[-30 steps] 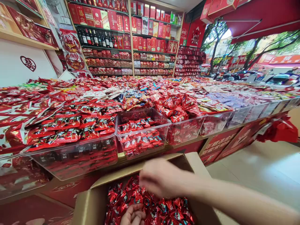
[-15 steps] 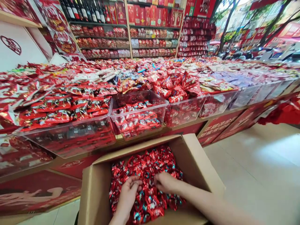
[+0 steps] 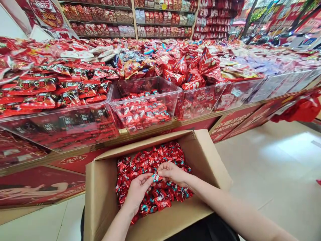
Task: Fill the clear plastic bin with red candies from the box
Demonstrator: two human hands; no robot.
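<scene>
Between my two hands is one small wrapped candy (image 3: pixel 157 177), red with a blue and white patch. My left hand (image 3: pixel 140 187) pinches its left end between thumb and fingers. At the other end, my right hand (image 3: pixel 172 173) grips the wrapper with its fingertips. Both hands are over an open cardboard box (image 3: pixel 100 187). Inside the box lies a heap of red wrapped candies (image 3: pixel 152 157) like the one I hold, partly hidden under my hands and forearms.
A clear plastic bin (image 3: pixel 147 100) part-filled with similar red candies stands just beyond the box. Bins of red and black packets (image 3: pixel 67 97) and of pyramid-shaped red packs (image 3: pixel 198 72) flank it. Behind are stocked shelves (image 3: pixel 100 16). Tiled floor (image 3: pixel 271 164) lies to the right.
My hands have come up from the candy heap and closer together, with one candy now held between them. The view has tilted downward, showing less of the shelves.
</scene>
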